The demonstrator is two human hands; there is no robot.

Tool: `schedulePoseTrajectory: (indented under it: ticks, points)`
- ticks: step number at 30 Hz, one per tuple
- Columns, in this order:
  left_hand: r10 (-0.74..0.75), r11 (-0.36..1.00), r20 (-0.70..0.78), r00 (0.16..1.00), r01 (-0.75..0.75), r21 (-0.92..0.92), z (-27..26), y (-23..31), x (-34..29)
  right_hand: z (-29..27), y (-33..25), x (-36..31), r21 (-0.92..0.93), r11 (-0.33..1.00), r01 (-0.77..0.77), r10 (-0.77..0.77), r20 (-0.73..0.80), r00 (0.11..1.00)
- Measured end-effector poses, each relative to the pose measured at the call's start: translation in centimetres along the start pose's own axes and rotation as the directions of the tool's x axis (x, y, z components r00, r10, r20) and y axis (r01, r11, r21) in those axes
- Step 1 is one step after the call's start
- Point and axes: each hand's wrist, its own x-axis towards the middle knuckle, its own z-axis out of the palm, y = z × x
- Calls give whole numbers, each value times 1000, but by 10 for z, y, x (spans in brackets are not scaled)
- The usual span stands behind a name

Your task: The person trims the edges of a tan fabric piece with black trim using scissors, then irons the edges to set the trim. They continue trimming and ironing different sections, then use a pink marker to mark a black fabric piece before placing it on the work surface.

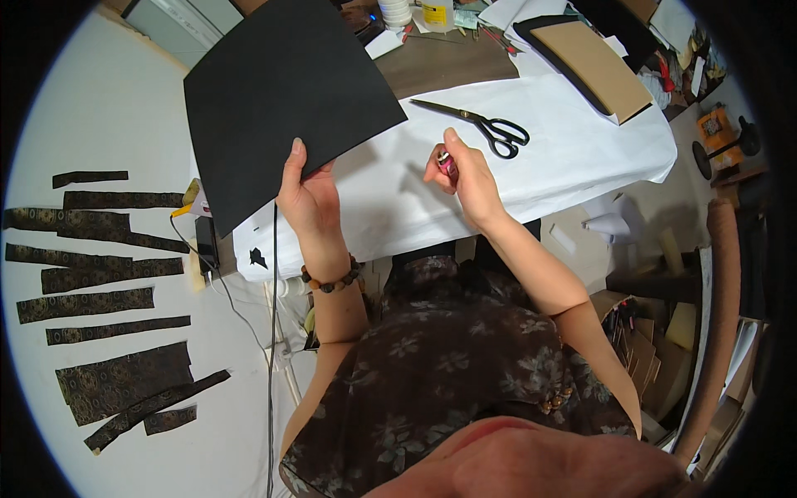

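A large, stiff black sheet is raised above the table at the left. My left hand grips its near edge, thumb on the upper face and the other fingers mostly hidden beneath. Over the white-covered table, my right hand is closed around a small pink and silver object. Most of that object is hidden by the fingers, so its kind does not show. Black-handled scissors lie on the white cover just beyond my right hand, blades pointing left.
Patterned dark fabric strips lie on the white surface at left. A tan board rests on black material at the far right of the table. A yellow-labelled bottle stands at the back. A brown roll leans at right; a black cable hangs at left.
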Motion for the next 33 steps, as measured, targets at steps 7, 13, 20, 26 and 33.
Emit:
schedulePoseTrajectory:
  ticks: [7, 13, 20, 26, 33]
  points:
    - [-30, 998, -47, 998, 33, 62, 1, 8, -14, 14, -5, 2, -49, 996, 70, -73, -73, 995]
    - [-44, 997, -39, 998, 46, 64, 6, 7, -17, 22, -11, 0, -98, 986, 138, -149, -114, 982]
    - [-63, 996, -35, 997, 65, 62, 7, 6, -20, 18, -16, -5, -144, 981, 132, -148, -106, 983]
    - [-122, 992, -26, 992, 123, 43, 10, 12, -24, 17, -6, -4, -152, 916, 373, -384, -54, 922]
    - [-179, 984, -53, 982, 179, -6, 13, 18, -29, 7, -15, 9, -255, 668, 699, -722, 7, 692]
